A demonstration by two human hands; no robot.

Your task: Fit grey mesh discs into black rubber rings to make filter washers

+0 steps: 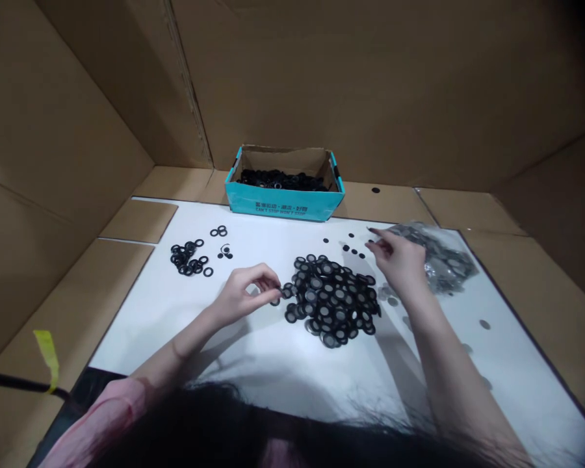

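At the left edge of a pile of black rings with grey centres (338, 294), my left hand (251, 290) is closed in a pinch. A dark bit of a black ring (279, 286) shows at its fingertips, mostly hidden by them. My right hand (398, 259) is over the right side of the table, thumb and forefinger apart. A small dark piece shows by its forefinger tip, too small to make out. Just left of that hand lie several small black discs (346, 248). Behind its wrist is a clear plastic bag (446, 263) of grey discs.
A teal cardboard box (283, 203) holding many black rings stands at the back. Open black rings (188, 258) lie heaped at the left, with a few small discs and a broken ring nearby. Loose grey discs (485, 324) lie at the right. Tall cardboard walls surround the white table (253, 383).
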